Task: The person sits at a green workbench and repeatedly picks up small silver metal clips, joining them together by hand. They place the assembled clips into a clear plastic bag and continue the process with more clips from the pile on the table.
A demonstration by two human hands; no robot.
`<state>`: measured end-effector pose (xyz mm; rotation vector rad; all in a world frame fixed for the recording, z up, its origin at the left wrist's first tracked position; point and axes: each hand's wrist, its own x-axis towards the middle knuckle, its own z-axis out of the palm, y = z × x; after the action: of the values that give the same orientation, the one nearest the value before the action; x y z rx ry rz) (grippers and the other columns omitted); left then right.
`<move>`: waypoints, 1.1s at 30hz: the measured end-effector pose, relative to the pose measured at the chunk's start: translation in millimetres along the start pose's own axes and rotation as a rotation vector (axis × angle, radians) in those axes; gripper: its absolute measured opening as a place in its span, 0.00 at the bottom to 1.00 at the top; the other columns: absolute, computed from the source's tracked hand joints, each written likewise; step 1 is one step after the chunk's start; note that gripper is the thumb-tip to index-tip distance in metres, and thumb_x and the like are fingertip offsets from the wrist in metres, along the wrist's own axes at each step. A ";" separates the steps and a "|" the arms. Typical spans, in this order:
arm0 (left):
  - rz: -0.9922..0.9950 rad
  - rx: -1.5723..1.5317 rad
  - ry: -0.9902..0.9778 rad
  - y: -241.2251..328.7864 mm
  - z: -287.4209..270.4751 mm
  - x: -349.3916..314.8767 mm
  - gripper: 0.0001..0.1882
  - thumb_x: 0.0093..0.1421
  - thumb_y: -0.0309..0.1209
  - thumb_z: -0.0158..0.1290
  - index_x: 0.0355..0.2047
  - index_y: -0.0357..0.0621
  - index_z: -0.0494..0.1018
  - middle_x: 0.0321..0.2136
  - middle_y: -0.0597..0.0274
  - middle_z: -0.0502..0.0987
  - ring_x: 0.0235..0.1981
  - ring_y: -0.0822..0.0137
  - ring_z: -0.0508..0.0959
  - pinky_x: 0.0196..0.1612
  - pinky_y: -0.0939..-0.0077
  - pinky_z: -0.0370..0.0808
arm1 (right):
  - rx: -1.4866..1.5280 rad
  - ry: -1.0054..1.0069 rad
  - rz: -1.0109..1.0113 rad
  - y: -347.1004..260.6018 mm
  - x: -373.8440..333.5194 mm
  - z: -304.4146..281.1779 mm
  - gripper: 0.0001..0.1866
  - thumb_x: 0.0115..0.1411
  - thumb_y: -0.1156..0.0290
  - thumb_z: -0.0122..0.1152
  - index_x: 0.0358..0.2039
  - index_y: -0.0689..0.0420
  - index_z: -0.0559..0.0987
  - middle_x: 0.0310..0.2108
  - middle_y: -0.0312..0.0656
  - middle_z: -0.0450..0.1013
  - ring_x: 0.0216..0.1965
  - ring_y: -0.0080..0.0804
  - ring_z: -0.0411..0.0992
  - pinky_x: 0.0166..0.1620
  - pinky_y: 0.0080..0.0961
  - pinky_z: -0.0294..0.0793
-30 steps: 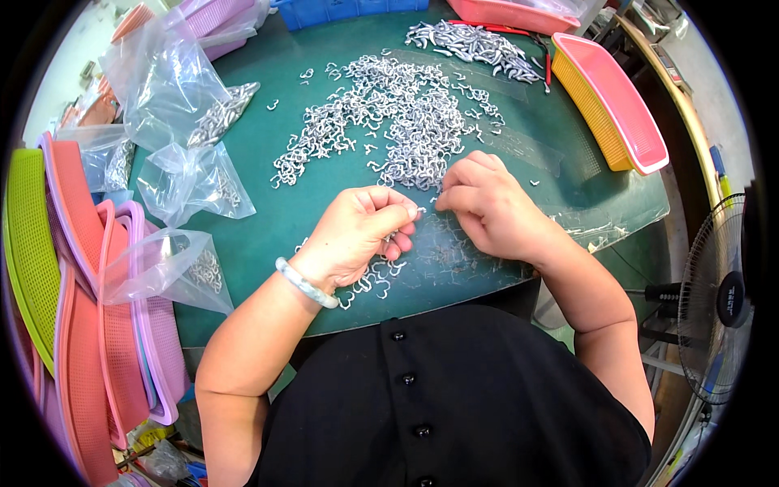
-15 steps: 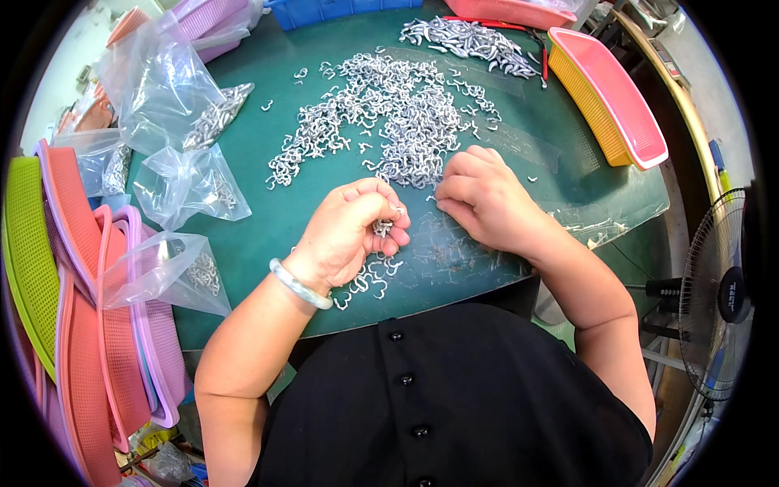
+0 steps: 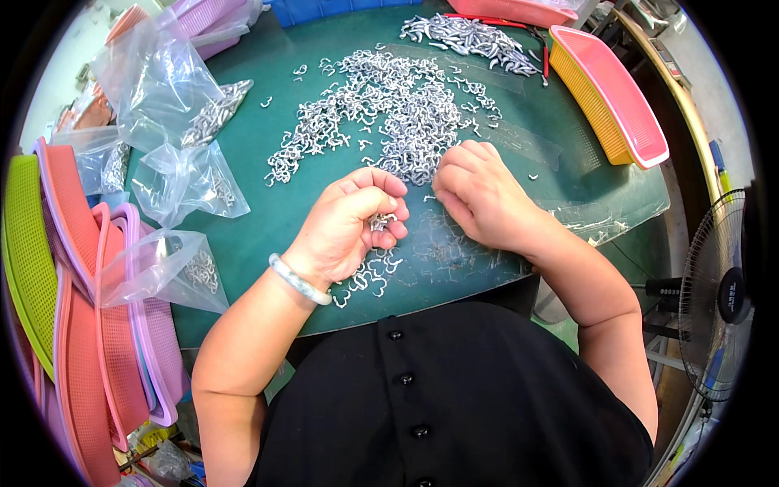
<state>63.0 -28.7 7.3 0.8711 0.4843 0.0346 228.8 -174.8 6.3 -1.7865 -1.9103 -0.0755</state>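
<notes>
A wide heap of small curved silver metal hooks (image 3: 418, 122) lies on the green table (image 3: 235, 162). My left hand (image 3: 349, 223), with a pale bangle (image 3: 300, 280) on the wrist, is curled palm up around several metal hooks (image 3: 380, 220). More loose curved pieces (image 3: 369, 280) are scattered below that hand, near the table's front edge. At the heap's near right side, my right hand (image 3: 479, 195) has its fingers drawn together against the nearest pieces; its fingertips hide whatever is between them. One small hook (image 3: 429, 198) lies just left of those fingertips.
Clear plastic bags (image 3: 191, 191) with metal parts line the left, beside stacked colored baskets (image 3: 81, 325). A pile of longer grey pieces (image 3: 471, 42) and red-handled pliers (image 3: 545, 65) sit far right, near a pink-and-yellow basket (image 3: 608, 97). A fan (image 3: 714, 292) stands right.
My right hand has shifted slightly left and farther into the heap's edge. The fingers of my left hand have moved a little around the hooks.
</notes>
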 end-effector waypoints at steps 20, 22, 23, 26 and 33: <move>-0.062 0.165 -0.018 -5.4 7.3 -0.7 0.09 0.65 0.31 0.51 0.38 0.37 0.75 0.26 0.62 0.76 0.22 0.74 0.76 0.23 0.85 0.74 | 0.196 0.068 -0.016 -5.3 3.6 -6.5 0.07 0.51 0.77 0.58 0.32 0.57 0.78 0.32 0.38 0.69 0.38 0.38 0.66 0.42 0.33 0.64; -0.060 0.166 -0.008 -5.8 8.4 -0.6 0.09 0.65 0.31 0.51 0.38 0.37 0.75 0.26 0.62 0.76 0.22 0.74 0.76 0.23 0.85 0.74 | 0.105 0.080 0.032 2.8 -1.5 -5.2 0.08 0.50 0.78 0.58 0.33 0.57 0.79 0.32 0.38 0.69 0.37 0.38 0.66 0.42 0.33 0.64; -0.060 0.166 -0.002 -6.1 9.2 -0.5 0.09 0.65 0.31 0.51 0.38 0.37 0.75 0.26 0.62 0.76 0.22 0.74 0.76 0.23 0.85 0.74 | 0.073 0.064 0.038 3.4 -3.9 -4.5 0.09 0.50 0.79 0.58 0.33 0.57 0.79 0.31 0.38 0.69 0.37 0.38 0.66 0.42 0.32 0.64; -0.065 0.187 0.001 -5.1 9.6 -1.1 0.09 0.65 0.31 0.51 0.38 0.38 0.75 0.25 0.63 0.76 0.22 0.74 0.77 0.23 0.85 0.74 | 0.048 0.016 0.036 2.7 -8.6 -5.5 0.10 0.50 0.80 0.58 0.34 0.57 0.80 0.31 0.38 0.69 0.37 0.39 0.67 0.42 0.32 0.65; -0.058 0.172 0.039 -2.7 9.2 -1.8 0.07 0.64 0.30 0.50 0.36 0.39 0.74 0.25 0.63 0.76 0.22 0.74 0.77 0.23 0.86 0.74 | 0.114 -0.016 0.059 4.0 -7.7 -12.3 0.08 0.49 0.79 0.59 0.31 0.56 0.79 0.31 0.37 0.69 0.37 0.38 0.67 0.42 0.32 0.64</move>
<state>64.8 -37.6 11.0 1.0258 0.5550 -0.0435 236.6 -186.1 12.7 -1.7701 -1.8331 0.0676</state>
